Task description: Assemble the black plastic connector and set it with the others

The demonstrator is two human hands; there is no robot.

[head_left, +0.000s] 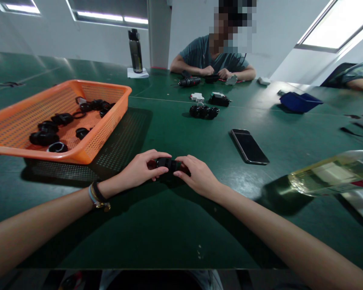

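Observation:
Just above the green table [175, 233], near its front edge, both hands are closed on one small black part [166, 163], which looks like plastic. My left hand [145, 167] grips its left end between thumb and fingers, with bracelets around that wrist. At the other end, my right hand [196, 173] pinches the part with thumb and forefinger. Fingers cover much of the piece, so its exact kind cannot be made out. Farther back, a cluster of similar black round parts [204, 111] lies on the table.
An orange basket [109, 131] with several black parts stands left. To the right are a phone [249, 147], a clear bottle of yellowish liquid [332, 173] and a blue bin [301, 102]. A power drill [189, 81] lies before a person [199, 52] across the table; a dark bottle [135, 52] stands behind.

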